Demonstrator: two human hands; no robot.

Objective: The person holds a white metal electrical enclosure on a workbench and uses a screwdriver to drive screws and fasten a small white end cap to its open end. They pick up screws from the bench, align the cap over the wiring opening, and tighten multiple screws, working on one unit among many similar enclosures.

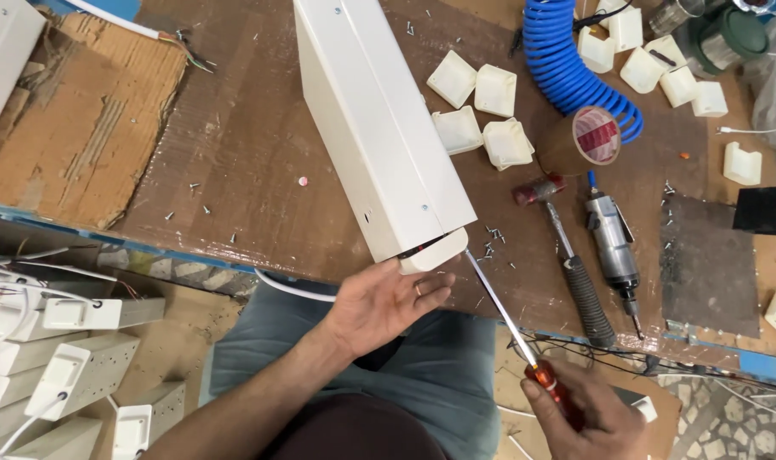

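Left hand (pixel 386 300) has its fingers spread flat under the end cap of the long white metal housing (pixel 379 128), which overhangs the tabletop (pixel 243 162) edge. Right hand (pixel 586 416) fingers are wrapped around the red-handled screwdriver (pixel 503 313), tip just beside those left fingers. If it slips out of the seam, I reckon it jabs them.

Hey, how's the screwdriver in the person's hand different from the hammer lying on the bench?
The screwdriver is gripped in the right hand, while the hammer lies loose on the bench, untouched. The screwdriver has a thin bare metal shaft with a red handle; the hammer has a thick black ribbed grip and a dark red head. The screwdriver's tip reaches the end of the long white case, which the left hand steadies; the hammer lies apart from it. Both are long hand tools.
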